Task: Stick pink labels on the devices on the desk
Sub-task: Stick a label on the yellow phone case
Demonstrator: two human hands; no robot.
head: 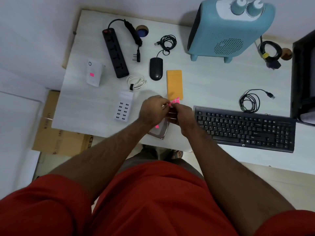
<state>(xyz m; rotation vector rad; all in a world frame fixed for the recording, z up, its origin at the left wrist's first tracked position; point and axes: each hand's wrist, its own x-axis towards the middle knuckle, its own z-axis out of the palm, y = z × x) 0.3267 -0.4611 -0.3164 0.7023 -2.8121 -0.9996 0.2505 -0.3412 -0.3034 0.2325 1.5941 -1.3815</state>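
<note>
1. Red shirt (pixel 153 198) fills the bottom of the view, and both bare arms reach from it over the desk's near edge.
2. Both hands meet above the desk (pixel 213 82): the left hand (pixel 153 111) and right hand (pixel 182 118) have fingertips pinched together on a small strip of pink labels (pixel 174 101), seemingly peeling one off – which fingers hold the loose label I cannot tell.
3. Under the wrists lies a grey device (pixel 161 132) already carrying a pink tag; the white box (pixel 94 73) far left has one too.
4. Unlabelled, as far as I can see: the white charger (pixel 123 108), power strip (pixel 115 52), mouse (pixel 156 68), blue heater (pixel 230 29) and keyboard (pixel 245 128).
5. Risk – a peeled label could curl and stick to a fingertip or to itself, or land crooked, if the pinch slips.
6. Room: open desk lies right of the orange pad (pixel 174 84). The loose cables (pixel 167 42) could snag a reaching sleeve-less arm, and the grey device sits close to the near edge, so a nudge might push it off.
</note>
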